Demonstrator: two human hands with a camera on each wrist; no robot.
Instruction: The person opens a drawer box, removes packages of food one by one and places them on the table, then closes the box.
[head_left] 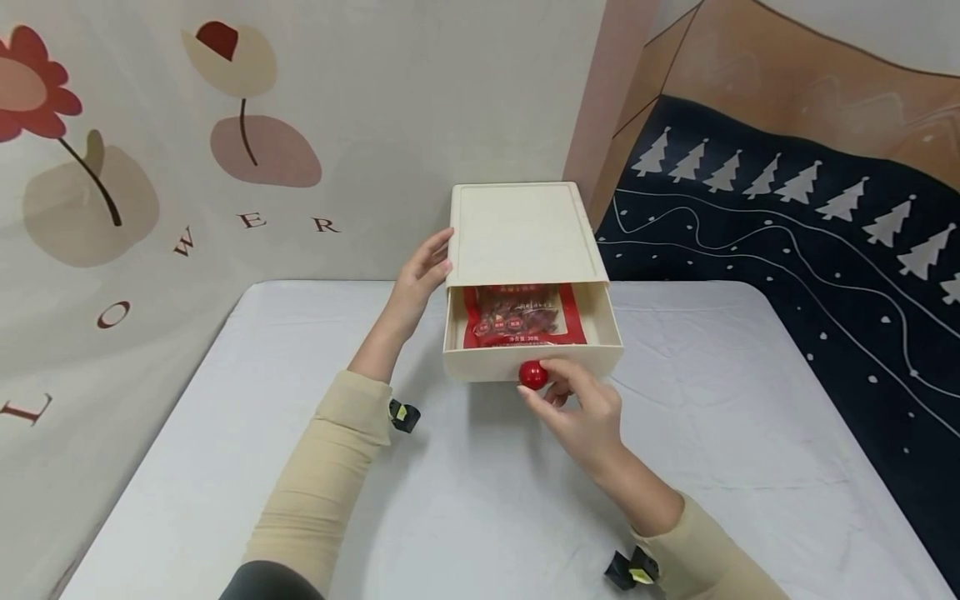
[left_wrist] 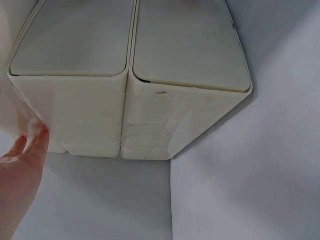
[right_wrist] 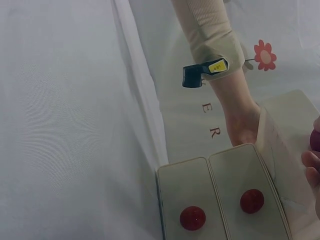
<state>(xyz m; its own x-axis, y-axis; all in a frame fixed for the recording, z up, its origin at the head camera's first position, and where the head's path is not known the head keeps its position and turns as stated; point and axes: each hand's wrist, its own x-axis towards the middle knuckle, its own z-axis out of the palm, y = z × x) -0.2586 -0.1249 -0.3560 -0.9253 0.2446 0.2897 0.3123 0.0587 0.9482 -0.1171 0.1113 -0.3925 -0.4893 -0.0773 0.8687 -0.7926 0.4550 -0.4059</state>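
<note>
A cream drawer unit (head_left: 525, 233) stands on the white-covered table, its top drawer (head_left: 483, 363) pulled out toward me. In that drawer lies a red packet (head_left: 525, 317) with a clear window and printed labels. At the drawer's front, my right hand (head_left: 581, 408) pinches the round red knob (head_left: 533, 375) between thumb and fingers. My left hand (head_left: 422, 271) presses its extended fingers against the unit's left side. The left wrist view shows that hand's fingertips (left_wrist: 41, 135) at the cream wall.
In the right wrist view, two more drawer fronts show, with a red knob (right_wrist: 192, 218) and another knob (right_wrist: 252, 201). A flower-printed wall covering (head_left: 390, 100) rises behind the unit, and a dark one with white trees (head_left: 750, 225) stands right of it.
</note>
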